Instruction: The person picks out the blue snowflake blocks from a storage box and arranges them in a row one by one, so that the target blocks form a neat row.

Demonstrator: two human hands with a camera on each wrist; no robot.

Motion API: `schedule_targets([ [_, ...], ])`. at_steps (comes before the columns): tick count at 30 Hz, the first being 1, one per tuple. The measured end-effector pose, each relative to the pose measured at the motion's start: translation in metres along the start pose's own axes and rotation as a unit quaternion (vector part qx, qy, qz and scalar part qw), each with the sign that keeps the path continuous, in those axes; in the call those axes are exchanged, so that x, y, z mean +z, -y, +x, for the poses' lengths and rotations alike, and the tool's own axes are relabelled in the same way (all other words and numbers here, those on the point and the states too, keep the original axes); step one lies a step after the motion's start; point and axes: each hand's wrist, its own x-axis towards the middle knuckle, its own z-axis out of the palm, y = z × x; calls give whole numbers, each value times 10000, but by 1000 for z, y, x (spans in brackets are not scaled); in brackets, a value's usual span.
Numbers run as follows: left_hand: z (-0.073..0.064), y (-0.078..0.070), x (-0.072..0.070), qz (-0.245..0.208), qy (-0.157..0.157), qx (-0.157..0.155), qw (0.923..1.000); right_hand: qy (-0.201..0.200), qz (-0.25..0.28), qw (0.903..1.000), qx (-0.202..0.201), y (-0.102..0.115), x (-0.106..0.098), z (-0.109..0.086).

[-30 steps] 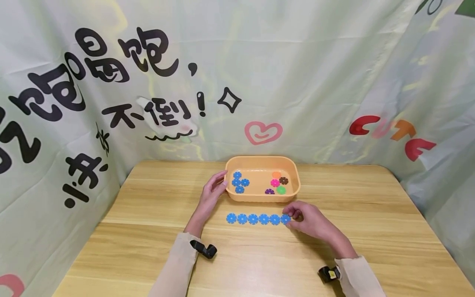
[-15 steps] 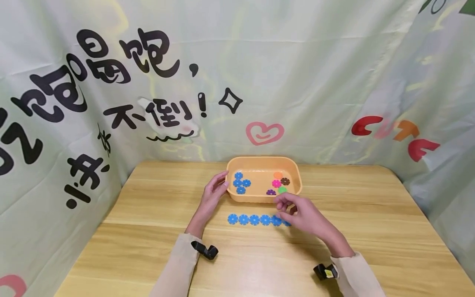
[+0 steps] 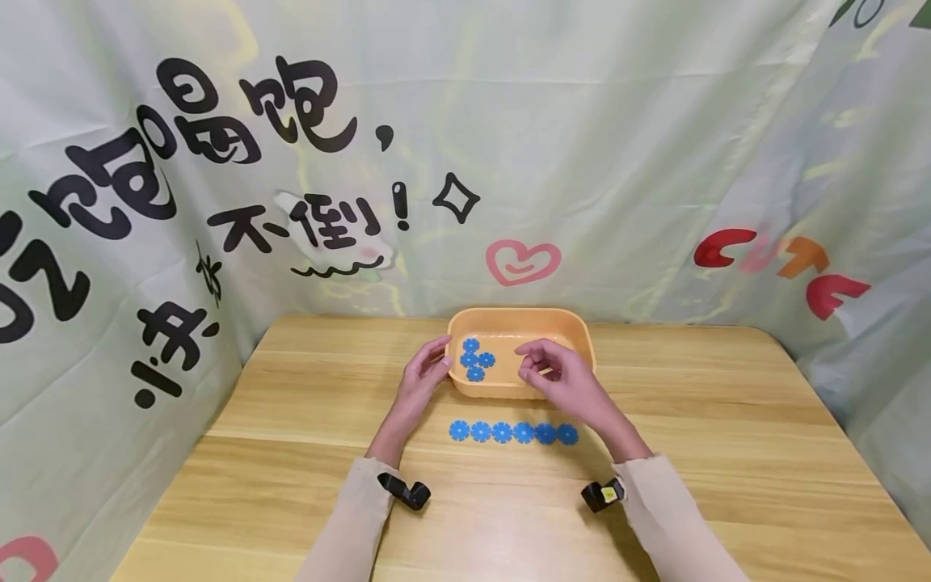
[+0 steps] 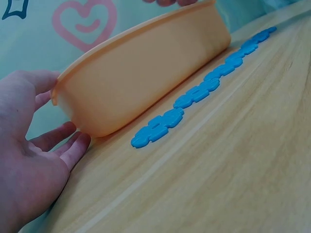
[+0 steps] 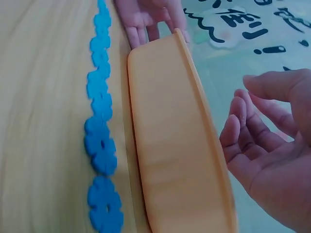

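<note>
An orange plastic tub (image 3: pixel 502 390) stands on the table. My left hand (image 3: pixel 423 376) rests against its left end; in the left wrist view its fingers (image 4: pixel 46 80) touch the rim and the outer wall. Over the tub's right half hovers my right hand (image 3: pixel 563 381), thumb and fingers bent and apart, with nothing between them in the right wrist view. Several blue snowflake discs (image 3: pixel 469 360) lie at the left inside the tub, while the right hand hides the discs on the right side. In front of the tub, more blue snowflake discs (image 3: pixel 502 432) form a straight row.
The wooden table (image 3: pixel 327 380) runs back to a printed cloth (image 3: pixel 625 162) hanging behind and at both sides. Each wrist wears a small black camera; the left wrist camera (image 3: pixel 404 491) sits beside the sleeve.
The right hand has left the right end of the blue row and moved up and back over the tub, exposing the whole row. The left hand stays at the tub.
</note>
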Motion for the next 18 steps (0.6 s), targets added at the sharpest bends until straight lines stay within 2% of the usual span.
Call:
schedule_targets([
  [5, 0, 1, -1, 2, 1, 27, 10000, -76, 209, 9995, 206, -4, 6, 18],
  [11, 0, 1, -1, -11, 54, 56, 10000, 126, -200, 9985, 498, -8, 12, 38],
  [18, 0, 1, 0, -40, 59, 51, 10000, 467, -400, 9944, 855, -18, 18, 58],
])
